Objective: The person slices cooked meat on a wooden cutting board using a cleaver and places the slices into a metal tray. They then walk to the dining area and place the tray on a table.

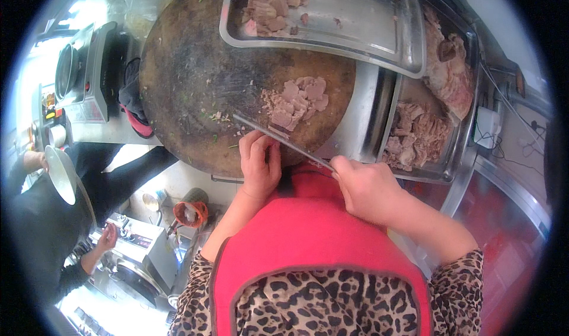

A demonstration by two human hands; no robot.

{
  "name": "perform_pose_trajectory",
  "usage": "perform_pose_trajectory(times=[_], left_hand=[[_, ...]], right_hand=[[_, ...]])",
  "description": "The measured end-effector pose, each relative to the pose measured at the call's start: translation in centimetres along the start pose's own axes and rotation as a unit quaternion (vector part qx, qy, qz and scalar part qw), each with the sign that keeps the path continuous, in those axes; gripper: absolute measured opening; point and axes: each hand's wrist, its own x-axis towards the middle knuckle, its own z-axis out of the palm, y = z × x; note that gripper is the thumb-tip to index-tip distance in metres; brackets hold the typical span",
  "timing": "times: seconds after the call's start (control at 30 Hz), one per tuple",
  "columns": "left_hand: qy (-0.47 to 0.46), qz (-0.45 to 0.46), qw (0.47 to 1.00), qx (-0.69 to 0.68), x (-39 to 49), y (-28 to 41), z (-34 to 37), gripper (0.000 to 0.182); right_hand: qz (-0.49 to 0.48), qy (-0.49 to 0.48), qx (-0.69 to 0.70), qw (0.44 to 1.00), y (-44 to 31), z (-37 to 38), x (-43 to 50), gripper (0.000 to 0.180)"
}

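My right hand (pixel 366 187) grips the handle of a knife, likely a cleaver. Its blade (pixel 284 141) is seen almost edge-on and slants up and left over the near part of a round wooden chopping block (pixel 191 87). Close against the near side of the blade is my left hand (pixel 261 160), its fingers curled. Whether anything lies under those fingers is hidden. Just beyond the blade, slices of cooked meat (pixel 300 100) lie in a loose heap with small crumbs beside them. Green and pale scraps (pixel 218 116) are scattered left of the blade tip.
A steel tray (pixel 355 29) with sliced meat (pixel 271 7) overlaps the block's far edge. To the right, a deeper tray (pixel 458 158) holds meat chunks (pixel 418 136) and a large piece (pixel 449 69). Leftward, another person's hand (pixel 42 162) holds a bowl (pixel 61 175) near a portable stove (pixel 95 74).
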Motion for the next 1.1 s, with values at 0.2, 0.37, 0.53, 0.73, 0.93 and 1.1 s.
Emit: perform_pose_trajectory(times=[0.2,0.37,0.53,0.73,0.93,1.1], left_hand=[[-0.01,0.003,1.0,0.027,-0.1,-0.3,0.1,0.028],[-0.011,0.002,1.0,0.017,0.1,-0.1,0.0,0.028],[-0.006,-0.002,1.0,0.019,0.1,-0.1,0.1,0.027],[-0.014,-0.012,1.0,0.016,-0.1,-0.3,0.1,0.026],[-0.013,-0.007,1.0,0.016,-0.2,-0.4,0.1,0.027],[-0.002,0.02,0.999,0.031,0.0,-0.2,-0.2,0.024]], right_hand=[[0.019,-0.049,0.009,0.999,-0.6,-0.5,-0.4,0.024],[0.021,-0.068,-0.013,0.997,-1.1,-0.6,1.2,0.024],[0.008,-0.065,-0.01,0.998,-1.8,-0.4,3.7,0.027],[-0.007,-0.06,0.033,0.998,-2.1,0.4,6.5,0.022],[-0.039,-0.014,0.033,0.999,-1.8,2.8,8.9,0.022],[0.0,-0.04,0.003,0.999,0.3,2.3,4.8,0.019]])
